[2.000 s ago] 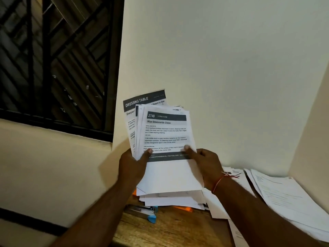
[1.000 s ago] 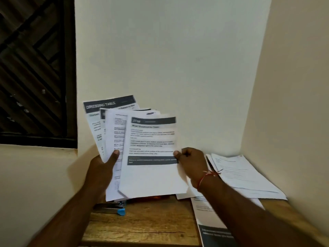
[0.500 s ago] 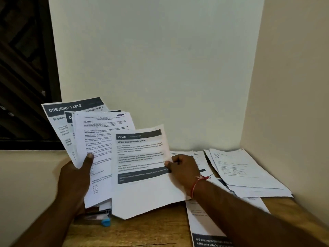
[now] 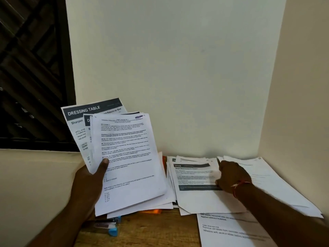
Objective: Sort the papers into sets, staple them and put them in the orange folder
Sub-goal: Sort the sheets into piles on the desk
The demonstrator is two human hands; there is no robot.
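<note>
My left hand [image 4: 89,182] grips a fanned stack of papers [image 4: 128,157], raised above the table's left side; its front sheet is dense text, and a "DRESSING TABLE" sheet [image 4: 83,111] sticks out behind. My right hand [image 4: 231,175] lies with curled fingers on the right edge of the "2748" sheet [image 4: 194,177], which lies flat on top of a pile on the table. Only slivers of the orange folder [image 4: 151,211] show under the papers. A blue stapler [image 4: 108,225] lies on the table below the held stack.
More loose sheets [image 4: 270,177] are spread in the right corner against the walls. A printed sheet [image 4: 231,232] lies at the front right. The wooden table [image 4: 151,230] shows bare at the front. A dark window grille [image 4: 32,68] is at left.
My right hand pulled the "2748" sheet off the front of the held stack and carried it right and down onto the pile on the table. My left hand kept the remaining stack.
</note>
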